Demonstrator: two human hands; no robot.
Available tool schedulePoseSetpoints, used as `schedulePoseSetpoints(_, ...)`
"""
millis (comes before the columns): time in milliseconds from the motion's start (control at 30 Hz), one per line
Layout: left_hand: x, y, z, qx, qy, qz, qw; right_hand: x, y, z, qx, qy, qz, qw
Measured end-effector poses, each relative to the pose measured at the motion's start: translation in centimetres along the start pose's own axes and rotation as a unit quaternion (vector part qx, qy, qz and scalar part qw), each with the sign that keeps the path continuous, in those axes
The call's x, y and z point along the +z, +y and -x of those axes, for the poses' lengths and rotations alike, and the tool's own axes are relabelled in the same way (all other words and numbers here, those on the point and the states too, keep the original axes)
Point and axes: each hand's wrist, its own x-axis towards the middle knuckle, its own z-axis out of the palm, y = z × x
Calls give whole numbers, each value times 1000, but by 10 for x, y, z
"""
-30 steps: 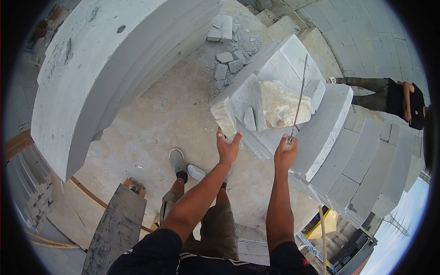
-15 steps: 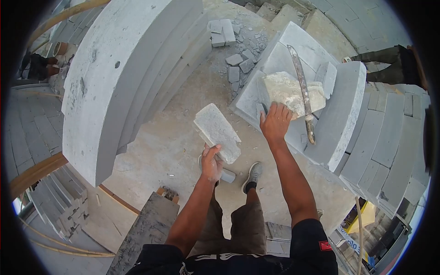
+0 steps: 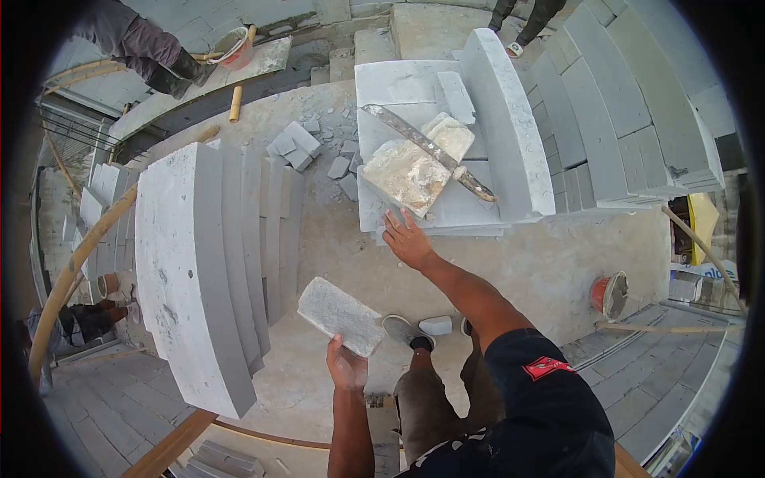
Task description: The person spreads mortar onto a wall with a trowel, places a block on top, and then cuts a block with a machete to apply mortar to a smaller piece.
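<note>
My left hand (image 3: pixel 347 365) grips a pale grey, rough-faced block (image 3: pixel 341 316) by its lower end, thumb on top, holding it tilted over the floor. My right hand (image 3: pixel 408 241) has its fingers spread, fingertips right at the front edge of a stack of light grey blocks (image 3: pixel 470 219). Just beyond those fingers lies a rough, cream-coloured chunk (image 3: pixel 414 171) on the stack. A worn machete (image 3: pixel 426 145) rests across the chunk, its handle (image 3: pixel 476 185) pointing right. A smaller block piece (image 3: pixel 456 97) sits farther back on the stack.
Large stacked blocks (image 3: pixel 183 271) stand at left. Broken pieces (image 3: pixel 299 143) and rubble lie between the stacks. A red bucket (image 3: pixel 610 295) stands at right; another bucket (image 3: pixel 233 49) is at upper left near a person's boots (image 3: pixel 179 77). Another person's legs (image 3: pixel 530 24) show at the top.
The view has turned, shifting the stack and machete leftward. My right hand has drawn back from beside the chunk to the stack's front edge. My left hand still holds the block.
</note>
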Motion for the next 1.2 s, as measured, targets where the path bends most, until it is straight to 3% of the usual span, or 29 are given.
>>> schedulePoseSetpoints(33, -4, -1, 7, -8, -5, -13, 1000, 5, -6, 5, -4, 31, -25, 999)
schedulePoseSetpoints(200, -9, 2, 53, -42, -14, -80, 996, -59, -37, 65, 23, -172, -293, 940)
schedulePoseSetpoints(267, -8, -3, 66, -58, 2, -104, 993, -109, -43, 117, 119, -237, -419, 868)
schedulePoseSetpoints(333, 17, -8, 84, -76, -23, -128, 989, -174, -27, 188, 247, -240, -483, 805)
schedulePoseSetpoints(467, 79, -43, 94, -149, -71, -199, 966, -268, 42, 365, 512, -193, -468, 694)
schedulePoseSetpoints(533, 130, -92, 72, -175, -126, -254, 943, -293, 75, 459, 621, -145, -371, 675)
schedulePoseSetpoints(600, 186, -146, 51, -203, -194, -309, 909, -335, 91, 528, 746, -102, -280, 595)
schedulePoseSetpoints(667, 272, -217, 45, -197, -271, -436, 835, -374, 74, 574, 825, 1, -252, 505)
schedulePoseSetpoints(733, 365, -289, 92, -218, -427, -518, 709, -407, 34, 599, 871, 57, -232, 429)
schedulePoseSetpoints(800, 430, -356, 160, -253, -558, -607, 506, -413, -29, 597, 919, 191, -225, 263)
schedulePoseSetpoints(867, 454, -412, 231, -256, -662, -642, 290, -399, -96, 570, 926, 322, -159, 116)
schedulePoseSetpoints(933, 453, -453, 299, -325, -701, -622, 126, -388, -148, 526, 926, 372, -67, -5)
schedulePoseSetpoints(967, 444, -470, 322, -331, -706, -618, 97, -377, -167, 507, 923, 379, -53, -30)
schedulePoseSetpoints(1033, 431, -495, 351, -354, -724, -589, -61, -355, -189, 470, 923, 350, 18, -156)
schedulePoseSetpoints(1133, 424, -501, 338, -393, -722, -566, -68, -358, -167, 481, 927, 347, -29, -140)
schedulePoseSetpoints(1167, 427, -495, 319, -394, -720, -569, -42, -367, -151, 495, 934, 336, -37, -119)
schedulePoseSetpoints(1200, 438, -486, 294, -403, -695, -596, 14, -381, -123, 520, 939, 337, -48, -39)
